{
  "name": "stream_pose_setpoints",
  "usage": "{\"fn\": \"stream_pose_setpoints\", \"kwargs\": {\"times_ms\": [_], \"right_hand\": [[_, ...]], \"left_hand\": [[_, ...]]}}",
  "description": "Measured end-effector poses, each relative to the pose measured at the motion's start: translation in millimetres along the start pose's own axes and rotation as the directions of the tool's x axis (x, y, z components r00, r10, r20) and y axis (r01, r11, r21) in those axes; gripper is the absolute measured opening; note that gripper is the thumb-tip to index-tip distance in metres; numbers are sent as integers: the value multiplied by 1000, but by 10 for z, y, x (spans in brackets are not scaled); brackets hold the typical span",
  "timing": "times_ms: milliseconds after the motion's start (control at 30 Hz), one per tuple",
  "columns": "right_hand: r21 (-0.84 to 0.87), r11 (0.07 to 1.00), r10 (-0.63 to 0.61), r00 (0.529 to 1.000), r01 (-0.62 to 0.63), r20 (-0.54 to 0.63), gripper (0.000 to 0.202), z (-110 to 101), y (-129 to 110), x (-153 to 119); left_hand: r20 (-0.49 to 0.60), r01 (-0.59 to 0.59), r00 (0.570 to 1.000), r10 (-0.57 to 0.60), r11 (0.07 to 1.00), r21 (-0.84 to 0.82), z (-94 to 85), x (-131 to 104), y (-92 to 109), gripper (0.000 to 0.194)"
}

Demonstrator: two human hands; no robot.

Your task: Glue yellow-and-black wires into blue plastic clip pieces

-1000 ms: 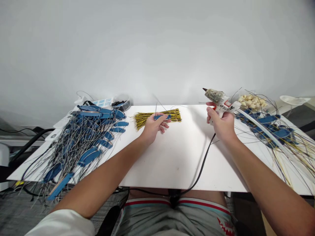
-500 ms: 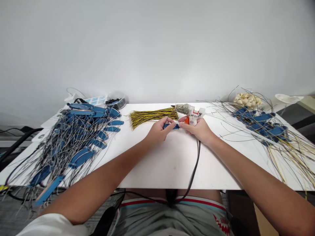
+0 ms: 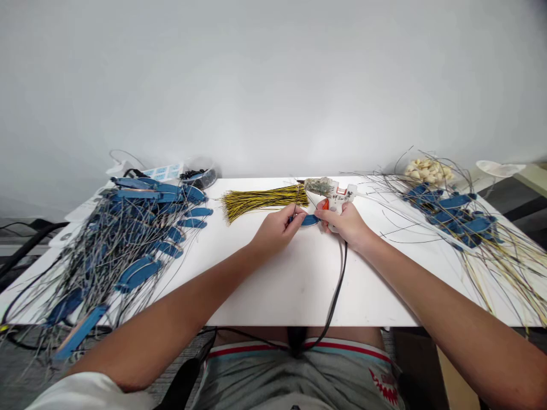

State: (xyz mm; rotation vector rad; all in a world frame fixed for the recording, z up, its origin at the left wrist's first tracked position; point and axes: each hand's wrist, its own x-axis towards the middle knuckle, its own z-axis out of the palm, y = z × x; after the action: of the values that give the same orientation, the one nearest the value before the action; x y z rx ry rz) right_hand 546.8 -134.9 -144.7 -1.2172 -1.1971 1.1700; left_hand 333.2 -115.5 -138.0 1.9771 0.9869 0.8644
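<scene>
A small blue curved strip [image 3: 309, 220] sits low over the table between my hands, with thin dark wires rising near it. My right hand [image 3: 348, 223] is closed, thumb and fingers pinching the strip's right end. Just behind that hand is a translucent glue gun [image 3: 339, 194] with an orange trigger, nozzle pointing left; whether my palm also touches its handle is hidden. My left hand [image 3: 280, 226] is closed in a pinch at the strip's left side, on what looks like a thin dark wire. Beyond the left hand lies a bundle of yellow-and-black wires [image 3: 260, 200].
A large heap of blue pieces with grey wires [image 3: 141, 273] covers the table's left side. More wired blue pieces [image 3: 476, 225] lie at right, before a bowl of cream-coloured pieces [image 3: 428, 172]. A clear bowl of black bits [image 3: 200, 173] stands back left. A black cable [image 3: 339, 287] crosses the front edge.
My left fingers have drawn slightly away from the right hand and closed more tightly. More of the blue strip shows between the hands. The glue gun stays in about the same place.
</scene>
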Motion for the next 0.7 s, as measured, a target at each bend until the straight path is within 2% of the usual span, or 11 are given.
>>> {"fn": "stream_pose_setpoints", "kwargs": {"times_ms": [233, 467, 700], "right_hand": [[144, 990, 1, 1000, 1, -15, 23, 1, -81, -13], [173, 985, 8, 1000, -4, -20, 23, 23, -129, -37], [127, 988, 107, 983, -88, -152, 22, 13, -176, -36]], "left_hand": [[-71, -45, 996, 46, 999, 21, -1, -6, -6, 26], [-75, -103, 991, 110, 991, 89, -6, -19, -37, 26], [-80, -190, 975, 209, 962, 197, -21, -57, -25, 31]]}}
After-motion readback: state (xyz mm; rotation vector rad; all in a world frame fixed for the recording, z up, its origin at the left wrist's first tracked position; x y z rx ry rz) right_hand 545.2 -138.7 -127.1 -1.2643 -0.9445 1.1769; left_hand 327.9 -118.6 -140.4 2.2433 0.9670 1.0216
